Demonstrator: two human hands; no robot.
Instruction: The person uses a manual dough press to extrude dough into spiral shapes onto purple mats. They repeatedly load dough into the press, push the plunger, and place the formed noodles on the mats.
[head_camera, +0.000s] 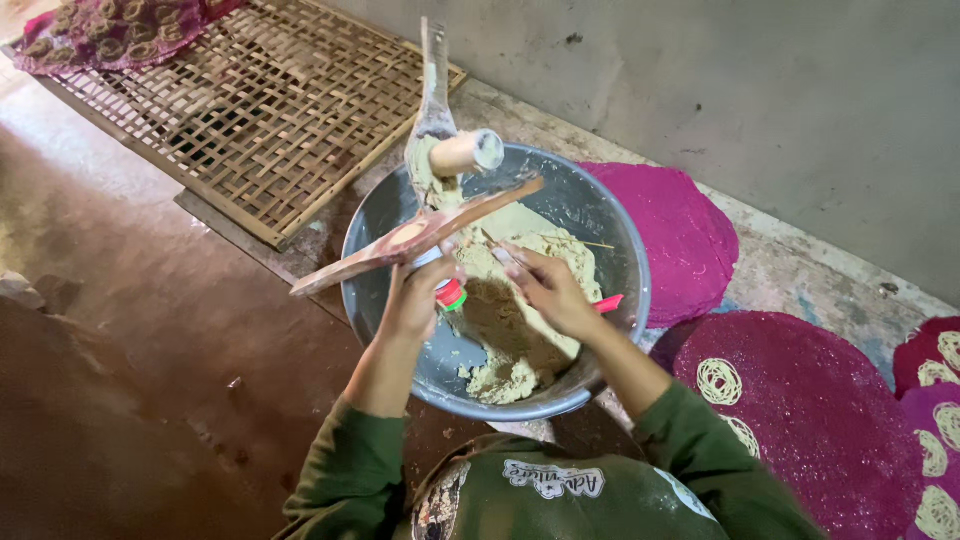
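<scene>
Wooden press (420, 235) with long handles is what my left hand (415, 300) grips, fingers wrapped around its body above the big metal basin (620, 250); one handle slants out past the basin's left rim, another stands up toward the wall, and a short round wooden plunger (468, 152) pokes out near the top, smeared with pale dough; a red and green ring (451, 294) shows just beside my left fingers. My right hand (550, 290) is partly open, fingers bent and reaching toward the press, their tips coated in dough; it holds nothing that I can make out. Dough (510, 330), beige and lumpy, fills the middle of the basin beneath both hands. Magenta round mats (690, 240) lie on the floor to my right, some bearing coiled noodle spirals (717, 380); a woven bamboo tray (260, 110) lies beyond the basin.
</scene>
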